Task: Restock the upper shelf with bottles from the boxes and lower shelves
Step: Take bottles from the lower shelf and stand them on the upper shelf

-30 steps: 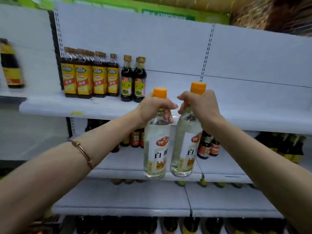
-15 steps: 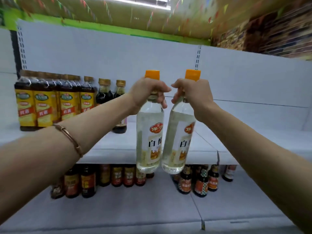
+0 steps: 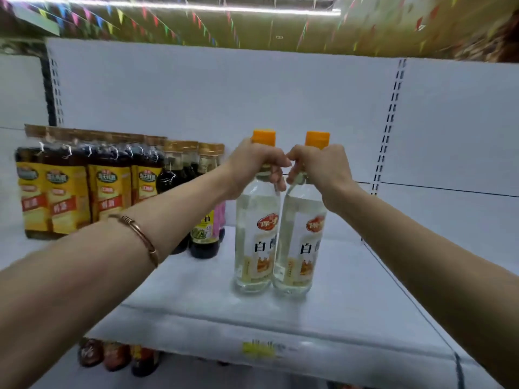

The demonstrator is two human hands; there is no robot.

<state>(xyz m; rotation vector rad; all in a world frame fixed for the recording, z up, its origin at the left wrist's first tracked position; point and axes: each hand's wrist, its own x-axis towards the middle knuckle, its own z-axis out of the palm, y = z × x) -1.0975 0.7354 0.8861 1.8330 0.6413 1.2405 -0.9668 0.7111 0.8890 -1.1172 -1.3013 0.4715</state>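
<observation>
Head view: 2 clear vinegar bottles, upright, side by side, frame centre on upper shelf [image 3: 351,313]. Left hand [image 3: 254,167] curled round neck of left bottle [image 3: 254,242]; right hand [image 3: 323,169] likewise on right bottle [image 3: 302,248]. Long axes vertical, bodies below fingers; bases apparently seated, release next.

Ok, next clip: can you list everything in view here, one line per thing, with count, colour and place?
clear vinegar bottles: two, orange caps, side by side mid-shelf, held at the necks
yellow-label bottles: about four across the front, dark liquid, shelf's left end
small dark bottles: a few, gold caps, between the yellow-label row and the vinegar
upper shelf: one, white
lower-shelf bottles: about three, dark, bottom left
bracelet: one, copper, left wrist
left hand: grips left bottle's neck
right hand: grips right bottle's neck
</observation>
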